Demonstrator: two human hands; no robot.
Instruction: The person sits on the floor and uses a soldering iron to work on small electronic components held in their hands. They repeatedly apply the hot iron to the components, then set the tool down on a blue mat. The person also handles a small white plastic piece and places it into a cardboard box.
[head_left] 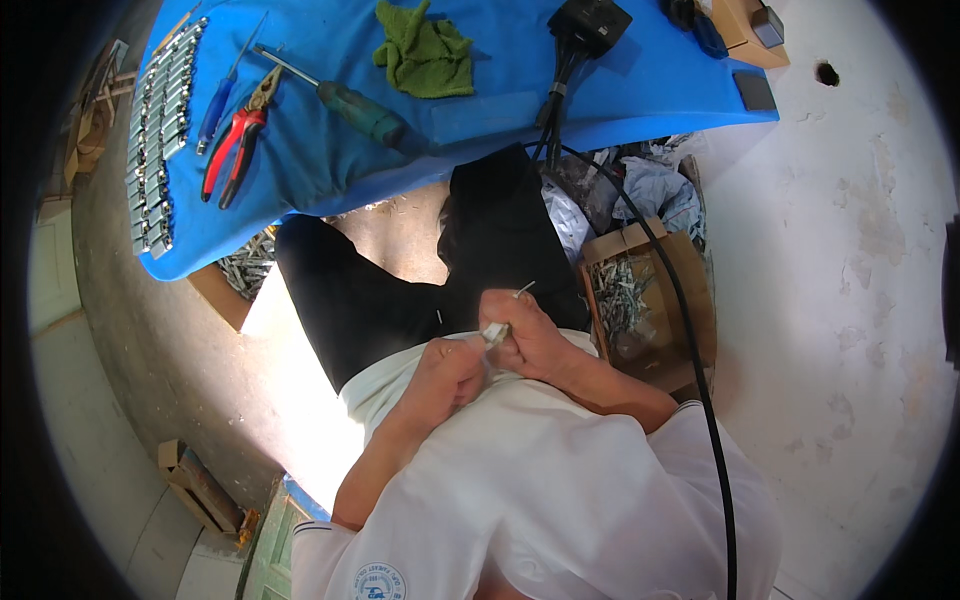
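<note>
Close together at my waist, both hands are closed, in front of my white shirt and black trousers. My right hand [530, 338] grips a small white piece [494, 334], its kind unclear. A thin white tip [525, 288] pokes out beyond the right fist; whether it belongs to the same piece cannot be made out. Fingers curled, my left hand [445, 378] meets the white piece from the other side. Both hands are below the near edge of the blue-covered table [490, 112], apart from the tools on it.
On the table lie red-handled pliers [235, 150], a green-handled screwdriver [360, 112], a blue-handled screwdriver [217, 110], a green cloth [425, 55] and rows of metal parts [160, 140]. A cardboard box [680, 300] of metal pieces stands right of my legs. A black cable [690, 340] runs past my right arm.
</note>
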